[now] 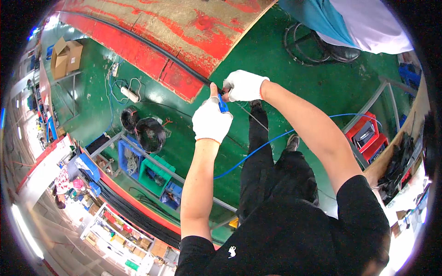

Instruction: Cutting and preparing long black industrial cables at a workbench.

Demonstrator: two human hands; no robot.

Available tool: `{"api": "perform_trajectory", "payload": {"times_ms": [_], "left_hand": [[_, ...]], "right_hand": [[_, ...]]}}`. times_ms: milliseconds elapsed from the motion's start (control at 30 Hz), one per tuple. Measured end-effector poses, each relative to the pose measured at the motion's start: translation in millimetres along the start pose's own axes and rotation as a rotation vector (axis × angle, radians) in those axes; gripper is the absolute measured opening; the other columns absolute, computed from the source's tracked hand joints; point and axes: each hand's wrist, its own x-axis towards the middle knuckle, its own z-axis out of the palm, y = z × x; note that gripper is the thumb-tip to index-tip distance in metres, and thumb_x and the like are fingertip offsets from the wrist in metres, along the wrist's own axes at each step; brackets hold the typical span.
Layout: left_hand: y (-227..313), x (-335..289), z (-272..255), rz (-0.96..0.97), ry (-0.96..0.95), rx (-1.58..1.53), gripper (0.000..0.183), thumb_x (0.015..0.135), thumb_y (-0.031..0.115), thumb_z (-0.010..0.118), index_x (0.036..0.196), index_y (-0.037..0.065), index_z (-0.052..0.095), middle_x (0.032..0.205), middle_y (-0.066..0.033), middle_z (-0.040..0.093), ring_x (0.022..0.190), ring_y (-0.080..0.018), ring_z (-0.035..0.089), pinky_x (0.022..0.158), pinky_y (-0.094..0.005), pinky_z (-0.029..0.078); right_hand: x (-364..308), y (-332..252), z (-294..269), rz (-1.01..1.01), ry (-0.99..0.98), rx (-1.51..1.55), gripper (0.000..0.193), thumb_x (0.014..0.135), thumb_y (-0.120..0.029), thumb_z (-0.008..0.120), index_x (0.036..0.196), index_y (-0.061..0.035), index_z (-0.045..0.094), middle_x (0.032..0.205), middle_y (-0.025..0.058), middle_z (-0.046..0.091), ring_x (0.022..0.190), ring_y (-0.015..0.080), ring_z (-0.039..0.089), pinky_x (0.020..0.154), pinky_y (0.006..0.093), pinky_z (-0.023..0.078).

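Note:
A long black cable (152,44) lies along the edge of the worn red bench top (184,85), and its near end reaches my hands. My left hand (212,118), in a white work glove with bare fingertips, is closed round a small blue-handled tool (223,105) just beside that end. The tool's working part is hidden, so its exact kind does not show. Also gloved, my right hand (246,86) has its fingers pinched together at the cable's end, against the left fingertips. What lies between those right fingers is mostly covered.
A thin blue hose (258,149) crosses below my arms. Coiled black cable (151,134) and a white power strip (130,94) lie on the green floor at left. Blue and green bins (154,175) stand by a metal frame. Red bins (363,133) are at right; a cloth-covered person (363,23) is far right.

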Motion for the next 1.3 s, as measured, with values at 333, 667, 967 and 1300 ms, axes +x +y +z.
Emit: {"api": "perform_trajectory", "payload": {"times_ms": [333, 667, 967, 1300], "left_hand": [[-1.4, 1.8, 1.8, -0.004, -0.014, 0.031, 0.091, 0.077, 0.017, 0.072, 0.162, 0.013, 0.041, 0.100, -0.0217, 0.074, 0.093, -0.0393, 0.073, 0.085, -0.0462, 0.057], [-3.7, -1.7, 4.9, 0.024, 0.044, 0.023, 0.091, 0.077, 0.017, 0.074, 0.162, 0.014, 0.042, 0.098, -0.0217, 0.074, 0.090, -0.0398, 0.074, 0.083, -0.0457, 0.058], [-2.5, -3.3, 11.8, 0.019, 0.068, 0.013, 0.095, 0.077, 0.016, 0.075, 0.164, 0.014, 0.038, 0.097, -0.0225, 0.074, 0.089, -0.0383, 0.074, 0.082, -0.0456, 0.058], [8.9, -10.5, 14.1, -0.081, 0.044, -0.006, 0.097, 0.077, 0.018, 0.077, 0.165, 0.012, 0.036, 0.108, -0.0193, 0.072, 0.097, -0.0389, 0.072, 0.090, -0.0464, 0.057]], "right_hand": [[1.2, 2.3, 3.6, -0.073, 0.068, -0.101, 0.034, 0.082, -0.027, 0.069, 0.101, -0.0009, 0.078, 0.087, 0.0221, 0.074, 0.084, 0.0350, 0.072, 0.075, 0.0434, 0.055], [14.9, 39.7, 32.8, 0.125, -0.044, 0.802, 0.039, 0.097, -0.034, 0.066, 0.108, 0.0026, 0.074, 0.091, 0.0068, 0.070, 0.079, 0.0175, 0.061, 0.071, 0.0356, 0.050], [-7.2, 50.3, 56.3, 0.152, -0.115, 0.941, 0.035, 0.100, -0.034, 0.068, 0.103, 0.0006, 0.073, 0.089, 0.0010, 0.067, 0.080, 0.0107, 0.060, 0.071, 0.0257, 0.047], [-108.1, 44.1, 71.4, 0.253, -0.048, 0.654, 0.034, 0.102, -0.033, 0.064, 0.104, -0.0004, 0.074, 0.090, 0.0058, 0.072, 0.086, 0.0158, 0.065, 0.082, 0.0325, 0.052]]}}
